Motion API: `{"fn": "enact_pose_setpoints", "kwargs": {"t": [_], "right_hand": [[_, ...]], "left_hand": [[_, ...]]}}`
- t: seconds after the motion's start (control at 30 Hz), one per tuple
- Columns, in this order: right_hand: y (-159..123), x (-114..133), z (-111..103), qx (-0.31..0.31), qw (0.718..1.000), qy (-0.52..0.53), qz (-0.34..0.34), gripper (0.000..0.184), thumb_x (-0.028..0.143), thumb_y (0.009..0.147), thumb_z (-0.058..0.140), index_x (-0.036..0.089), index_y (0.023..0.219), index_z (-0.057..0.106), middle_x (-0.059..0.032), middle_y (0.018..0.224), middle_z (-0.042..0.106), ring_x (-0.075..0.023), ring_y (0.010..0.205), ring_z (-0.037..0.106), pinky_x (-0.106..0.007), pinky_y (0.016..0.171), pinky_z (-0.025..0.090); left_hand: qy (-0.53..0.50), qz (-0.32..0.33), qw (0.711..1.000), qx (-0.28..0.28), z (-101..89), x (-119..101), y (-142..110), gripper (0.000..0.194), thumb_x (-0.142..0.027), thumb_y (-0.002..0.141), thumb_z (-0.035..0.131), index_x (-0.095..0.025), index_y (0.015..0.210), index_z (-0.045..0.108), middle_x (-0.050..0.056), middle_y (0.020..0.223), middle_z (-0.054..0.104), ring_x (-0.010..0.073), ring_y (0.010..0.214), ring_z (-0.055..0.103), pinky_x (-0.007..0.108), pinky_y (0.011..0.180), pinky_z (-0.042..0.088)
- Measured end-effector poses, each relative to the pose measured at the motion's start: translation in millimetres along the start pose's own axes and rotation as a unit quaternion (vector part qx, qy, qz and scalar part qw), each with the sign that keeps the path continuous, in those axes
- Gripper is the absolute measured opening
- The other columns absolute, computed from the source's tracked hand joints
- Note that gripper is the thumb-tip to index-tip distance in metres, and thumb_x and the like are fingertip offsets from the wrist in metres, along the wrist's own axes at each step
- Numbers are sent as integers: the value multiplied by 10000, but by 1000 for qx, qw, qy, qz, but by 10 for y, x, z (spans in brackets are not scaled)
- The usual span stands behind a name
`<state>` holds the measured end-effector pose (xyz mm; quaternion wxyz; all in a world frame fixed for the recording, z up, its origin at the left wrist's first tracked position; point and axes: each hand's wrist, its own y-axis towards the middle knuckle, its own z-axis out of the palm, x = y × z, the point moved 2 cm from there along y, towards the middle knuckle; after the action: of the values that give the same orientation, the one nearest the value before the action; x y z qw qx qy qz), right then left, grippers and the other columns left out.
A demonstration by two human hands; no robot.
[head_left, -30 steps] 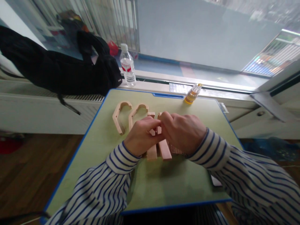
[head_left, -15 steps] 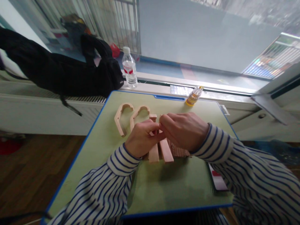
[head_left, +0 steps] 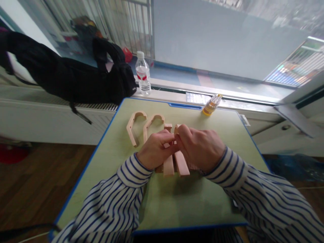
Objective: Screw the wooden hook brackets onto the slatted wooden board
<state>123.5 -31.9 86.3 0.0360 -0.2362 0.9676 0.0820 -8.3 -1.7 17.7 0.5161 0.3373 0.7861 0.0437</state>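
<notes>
Fingers [head_left: 167,138] of the left hand [head_left: 154,151] draw close to the thumb in a narrow pinch above the middle of the table [head_left: 108,162]. The right hand [head_left: 202,148] is curled more tightly, knuckles up, and its tips meet those of the left. What either hand has hold of, if anything, I cannot tell, since the knuckles cover the spot where they meet.

Below them, two flat wooden strips, the left one [head_left: 168,167] and the right one [head_left: 182,166], lie side by side at the table's middle, their near ends pointing to its near edge and their upper parts hidden by the hands. Left of the table's middle, towards its far edge, lie two bent wooden hooks, one farther left [head_left: 130,130] and one nearer the hands [head_left: 145,130], apart from each other.

A small bottle [head_left: 211,106] with yellow liquid is at the table's far edge, right of its middle. Beyond the table's far left corner are a water bottle [head_left: 143,77] and a black bag [head_left: 93,82].
</notes>
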Motion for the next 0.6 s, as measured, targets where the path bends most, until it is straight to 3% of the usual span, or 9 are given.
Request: {"fn": "enact_pose_setpoints", "kwargs": {"t": [0.3, 0.43, 0.6], "right_hand": [[9, -49, -8, -6, 999, 39, -4, 294, 355, 934, 250, 176, 904, 481, -15, 699, 619, -102, 488, 470, -262, 443, 136], [21, -88, -59, 16, 998, 51, -22, 324, 384, 938, 245, 170, 919, 487, -24, 726, 632, -102, 498, 463, -263, 459, 144], [66, -188, -169, 56, 990, 56, -113, 348, 439, 927, 279, 180, 960, 508, -39, 793, 633, -109, 573, 473, -263, 491, 164]], "left_hand": [[79, 10, 993, -90, 43, -55, -10, 157, -275, 748, 679, -157, 666, 616, -25, 613, 504, 95, 585, 486, 212, 556, 401], [79, 6, 992, -101, 44, -43, -7, 122, -284, 738, 692, -165, 727, 665, -17, 621, 535, 88, 566, 493, 205, 549, 413], [68, 7, 993, -91, 35, -41, -11, 119, -281, 738, 693, -162, 734, 684, 2, 638, 574, 96, 587, 519, 210, 567, 439]]}}
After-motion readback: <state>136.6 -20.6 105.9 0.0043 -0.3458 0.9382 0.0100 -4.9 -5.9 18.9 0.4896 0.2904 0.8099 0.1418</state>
